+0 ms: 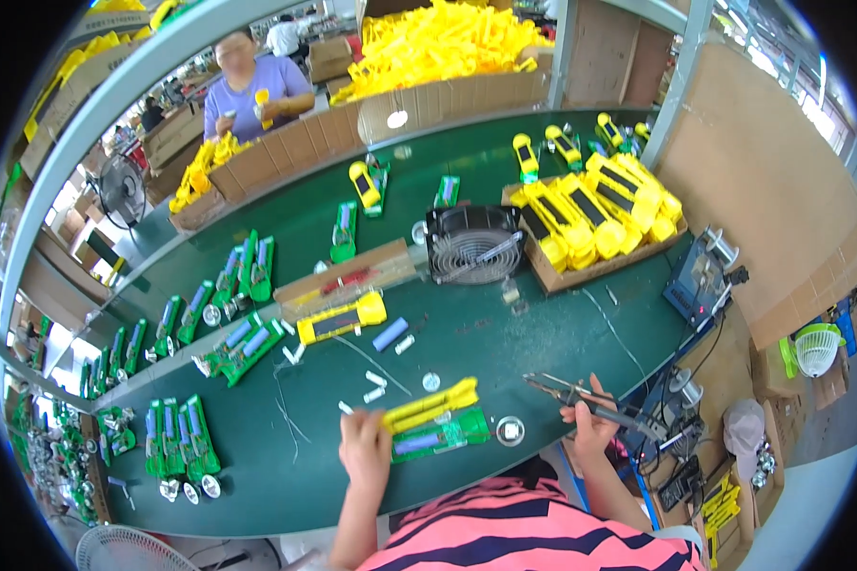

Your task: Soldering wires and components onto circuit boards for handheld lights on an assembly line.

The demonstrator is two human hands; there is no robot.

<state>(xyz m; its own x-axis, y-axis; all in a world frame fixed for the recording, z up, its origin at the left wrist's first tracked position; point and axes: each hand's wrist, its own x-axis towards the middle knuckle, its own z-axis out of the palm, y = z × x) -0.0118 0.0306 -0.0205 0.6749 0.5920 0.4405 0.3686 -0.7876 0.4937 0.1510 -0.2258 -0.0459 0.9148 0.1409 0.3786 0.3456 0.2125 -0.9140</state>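
Note:
My left hand (365, 447) is closed on the end of a yellow plastic lamp housing (433, 405), partly blurred. Just under the housing, a green circuit board (462, 428) with a blue cell lies on the table. Wired at the board's right end is a round lamp head (510, 431) with a white centre. Off to the right, my right hand (592, 419) is wrapped round a dark-handled soldering iron (614, 411), its tip pointing left over the table. A second thin pointed tool seems to lie along it; I cannot make out its kind.
A fan (474, 246) stands beyond my hands, beside a carton (543, 271) of yellow lamps. Green boards (176, 440) lie at left. A blue soldering station (690, 285) and solder spool (684, 385) stand right. Across the conveyor, a person (257, 95) holds a yellow part.

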